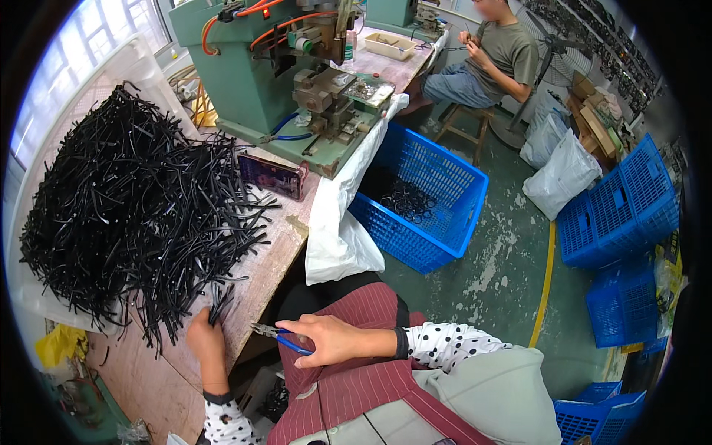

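Head view. Left hand [206, 343] at 8 o'clock, above the worktable [144, 378]; fingers closed on a small bunch of black strips [220, 302], free ends pointing toward 12. Right hand [330, 341] at 6 o'clock, wrapped round blue-handled pliers [267, 331]; nose points toward 9, near the left hand but apart from it. Whether the pliers' nose is parted: too small to tell.

Main heap of black strips [122, 215] at 9 o'clock, spilling onto the table beside the left hand. Phone [271, 176] at 10, leaning on its long edge by the heap. Green machine [241, 93] at 11, a second pair of blue-handled pliers [291, 137] on its base.

Blue basket [452, 211] at 2 o'clock, dark pieces [408, 200] inside. Seated co-worker [500, 63] at 1 o'clock, both hands raised together. Blue crates [619, 211] at 3 o'clock.
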Demonstrator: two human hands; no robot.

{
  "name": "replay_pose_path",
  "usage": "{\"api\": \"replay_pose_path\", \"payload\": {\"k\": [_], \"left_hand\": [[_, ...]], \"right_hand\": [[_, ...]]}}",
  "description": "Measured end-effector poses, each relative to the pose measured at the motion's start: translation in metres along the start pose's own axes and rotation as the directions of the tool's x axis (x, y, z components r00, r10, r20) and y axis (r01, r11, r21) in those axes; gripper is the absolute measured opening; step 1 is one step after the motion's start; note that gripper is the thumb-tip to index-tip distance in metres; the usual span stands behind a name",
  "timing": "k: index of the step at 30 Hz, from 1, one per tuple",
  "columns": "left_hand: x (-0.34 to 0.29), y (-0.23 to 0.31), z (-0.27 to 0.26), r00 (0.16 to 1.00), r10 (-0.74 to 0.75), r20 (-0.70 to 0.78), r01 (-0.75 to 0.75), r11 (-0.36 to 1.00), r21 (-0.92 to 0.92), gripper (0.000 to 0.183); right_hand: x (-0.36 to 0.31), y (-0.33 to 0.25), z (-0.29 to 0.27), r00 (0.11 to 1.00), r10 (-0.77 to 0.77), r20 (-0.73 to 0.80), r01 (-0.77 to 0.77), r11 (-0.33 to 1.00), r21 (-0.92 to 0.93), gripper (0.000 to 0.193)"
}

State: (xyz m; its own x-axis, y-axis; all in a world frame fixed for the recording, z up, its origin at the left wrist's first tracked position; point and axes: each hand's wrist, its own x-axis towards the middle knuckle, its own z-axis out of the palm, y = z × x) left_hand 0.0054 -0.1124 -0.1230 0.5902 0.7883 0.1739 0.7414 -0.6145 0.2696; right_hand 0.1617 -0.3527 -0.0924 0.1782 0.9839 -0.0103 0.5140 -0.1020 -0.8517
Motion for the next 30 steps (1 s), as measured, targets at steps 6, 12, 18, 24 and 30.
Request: {"api": "replay_pose_path", "payload": {"k": [6, 12, 18, 24, 30], "left_hand": [[-0.021, -0.047, -0.028, 0.944, -0.128, -0.302, 0.027, 0.948, -0.318, 0.015], [-0.019, -0.017, -0.032, 0.834, -0.271, -0.481, -0.196, 0.670, -0.716, 0.032], [-0.056, -0.018, 0.014, 0.886, -0.359, -0.293, 0.004, 0.638, -0.770, 0.017], [-0.049, -0.016, 0.010, 0.840, -0.095, -0.534, -0.206, 0.854, -0.477, 0.013], [-0.064, 0.006, -0.042, 0.904, -0.259, 0.341, 0.266, -0.284, -0.921, 0.024]], "right_hand": [[0.006, -0.004, 0.021, 0.997, -0.067, -0.030, 0.069, 0.996, 0.049, 0.084], [0.005, -0.013, 0.018, 0.997, -0.071, -0.042, 0.072, 0.997, 0.024, 0.083], [0.011, -0.016, 0.011, 0.999, -0.038, 0.023, 0.039, 0.998, -0.054, 0.083], [0.018, -0.021, 0.003, 0.982, -0.129, -0.141, 0.118, 0.989, -0.087, 0.082], [0.018, -0.034, 0.011, 0.971, -0.236, -0.028, 0.218, 0.933, -0.286, 0.084]]}}
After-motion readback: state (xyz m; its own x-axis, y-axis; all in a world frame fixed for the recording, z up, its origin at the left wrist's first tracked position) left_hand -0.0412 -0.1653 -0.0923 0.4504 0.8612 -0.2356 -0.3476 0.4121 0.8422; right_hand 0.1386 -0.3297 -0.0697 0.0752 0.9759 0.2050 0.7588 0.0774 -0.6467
